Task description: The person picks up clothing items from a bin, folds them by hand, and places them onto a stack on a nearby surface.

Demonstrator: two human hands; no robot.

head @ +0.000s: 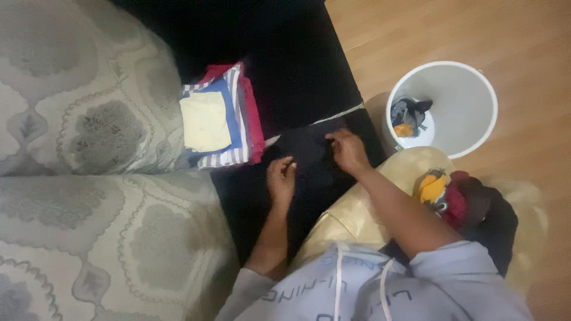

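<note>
While our knees sit under a pale gold cloth (357,208), we press both hands onto a dark garment (309,160) spread over the black seat in front of us. Our left hand (281,178) has its fingers curled and pinching a fold; our right hand (347,150) pinches the cloth's far edge. We judge the dark cloth could slide off the dark seat or fold crookedly, since its edges barely show against it. At our right lies a heap of clothes (458,199), red, yellow and dark. Farther off, a folded stack (223,116) with a pale yellow piece on top could topple beside the patterned cushion (77,107). A white bucket (470,89) stands on the wooden floor (523,35); no labels show.
</note>
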